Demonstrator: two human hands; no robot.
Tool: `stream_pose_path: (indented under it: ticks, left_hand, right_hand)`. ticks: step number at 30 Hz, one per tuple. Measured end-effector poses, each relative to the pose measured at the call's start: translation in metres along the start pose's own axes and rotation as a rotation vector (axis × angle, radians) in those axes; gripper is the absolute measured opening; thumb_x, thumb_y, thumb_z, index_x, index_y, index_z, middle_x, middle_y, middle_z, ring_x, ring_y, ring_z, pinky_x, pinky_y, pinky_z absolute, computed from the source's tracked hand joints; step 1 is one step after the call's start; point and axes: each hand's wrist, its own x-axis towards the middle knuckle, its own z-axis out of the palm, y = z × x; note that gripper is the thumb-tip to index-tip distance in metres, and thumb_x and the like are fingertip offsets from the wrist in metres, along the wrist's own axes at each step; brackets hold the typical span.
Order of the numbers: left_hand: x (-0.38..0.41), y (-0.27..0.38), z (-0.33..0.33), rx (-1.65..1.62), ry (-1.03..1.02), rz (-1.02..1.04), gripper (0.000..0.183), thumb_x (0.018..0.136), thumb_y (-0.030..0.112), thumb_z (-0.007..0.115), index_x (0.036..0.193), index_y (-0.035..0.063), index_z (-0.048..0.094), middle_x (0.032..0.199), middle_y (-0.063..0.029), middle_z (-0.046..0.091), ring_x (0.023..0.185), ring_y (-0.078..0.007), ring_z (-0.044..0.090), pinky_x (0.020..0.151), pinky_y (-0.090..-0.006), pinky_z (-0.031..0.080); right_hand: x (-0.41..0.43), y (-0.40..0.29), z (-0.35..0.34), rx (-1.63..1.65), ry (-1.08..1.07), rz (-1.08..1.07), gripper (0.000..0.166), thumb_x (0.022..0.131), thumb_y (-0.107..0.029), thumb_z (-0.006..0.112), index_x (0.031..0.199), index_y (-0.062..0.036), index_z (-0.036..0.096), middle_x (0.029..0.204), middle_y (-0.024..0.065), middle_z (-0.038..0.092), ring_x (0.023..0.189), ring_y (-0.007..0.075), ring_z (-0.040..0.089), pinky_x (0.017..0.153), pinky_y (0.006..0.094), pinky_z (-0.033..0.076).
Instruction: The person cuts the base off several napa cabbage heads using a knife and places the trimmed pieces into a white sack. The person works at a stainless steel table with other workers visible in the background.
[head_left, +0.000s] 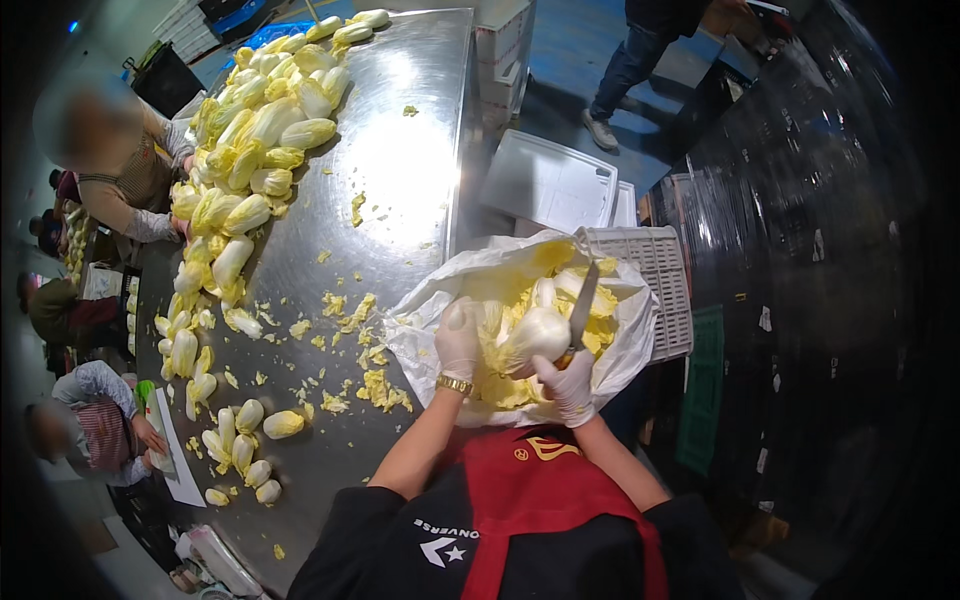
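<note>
A napa cabbage (537, 339) with a pale stem end is between my gloved hands, above a white sack (427, 300) holding loose yellow leaves (555, 259). My left hand (459, 337) is at the leafy side of the cabbage; its fingers are partly blurred, so its hold is not plain. My right hand (568, 386) grips a knife (585, 304) by its handle, the blade pointing up and away from me, beside the stem end. A gold-coloured watch is on my left wrist. More napa cabbages (259, 142) are heaped along the far side of the steel table.
Leaf scraps (382, 390) lie scattered on the steel table (360, 247). A white plastic crate (671, 292) stands right of the sack, with foam lids (551, 180) beyond. Co-workers stand across the table; another person walks at the upper right. Dark wrapped stacks (810, 300) line the right.
</note>
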Motion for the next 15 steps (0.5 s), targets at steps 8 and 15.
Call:
stream_pose_path:
  ticks: [8,15]
  left_hand:
    - [0.022,0.009,-0.013,0.123,-0.584,0.110,0.056,0.090,0.036,0.060,0.133,0.0024,0.048,0.123,-0.0172,0.057,0.114,-0.0249,0.055,0.095,-0.0313,0.044]
    - [-0.026,0.024,0.002,-0.785,-0.650,-0.285,0.051,0.097,0.044,0.047,0.123,0.0004,0.052,0.117,-0.0081,0.057,0.104,-0.0161,0.055,0.092,-0.0306,0.045]
  right_hand:
    - [0.012,-0.008,-0.042,0.139,-0.232,0.255,0.037,0.077,-0.025,0.072,0.103,-0.0011,0.062,0.068,-0.0030,0.055,0.052,0.0043,0.047,0.046,0.0198,0.035]
    - [0.026,-0.004,-0.002,-0.172,-0.061,0.095,0.045,0.077,-0.028,0.073,0.106,0.0047,0.061,0.084,0.0093,0.067,0.074,0.0139,0.063,0.066,0.0271,0.050]
